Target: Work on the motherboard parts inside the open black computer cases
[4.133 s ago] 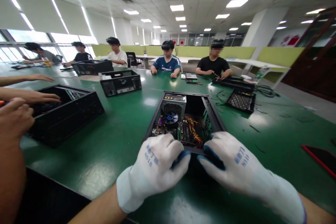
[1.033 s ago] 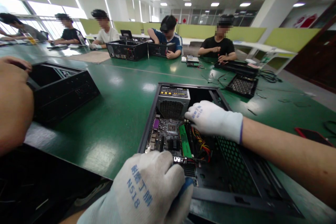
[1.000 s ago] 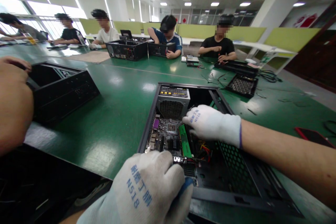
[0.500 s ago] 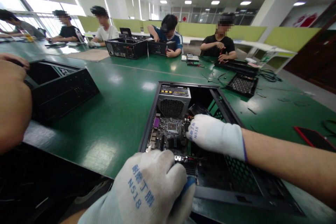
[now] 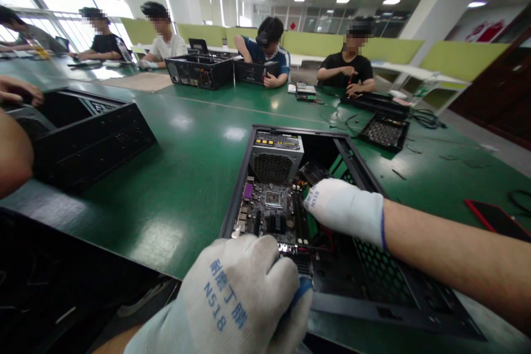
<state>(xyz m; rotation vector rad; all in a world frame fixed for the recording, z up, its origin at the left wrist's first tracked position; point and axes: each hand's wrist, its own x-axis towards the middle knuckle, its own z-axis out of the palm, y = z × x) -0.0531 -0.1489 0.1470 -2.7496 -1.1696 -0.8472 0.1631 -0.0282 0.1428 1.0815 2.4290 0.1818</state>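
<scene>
An open black computer case (image 5: 365,310) lies in front of me, with a motherboard (image 5: 254,215) and a grey power supply (image 5: 274,157) inside. My left hand (image 5: 244,287), in a white glove, is curled closed over the near left edge of the case; its fingertips are hidden. Inside the case, my gloved right hand (image 5: 338,204) is pinched just right of the memory slots (image 5: 302,213). A green strip that looks like a memory module (image 5: 312,225) shows at its fingers, mostly covered by the glove. The processor socket (image 5: 274,199) lies exposed.
Another person's arm (image 5: 14,146) reaches over a second black case (image 5: 91,144) on the left. Across the green table (image 5: 199,121), people work on other cases. A parts tray (image 5: 385,131), loose cables (image 5: 427,118) and a red-edged black item (image 5: 498,218) lie to the right.
My right hand has moved slightly right, off the memory slots, which now show more fully. The green strip comes along at its fingers. My left hand stays nearly still.
</scene>
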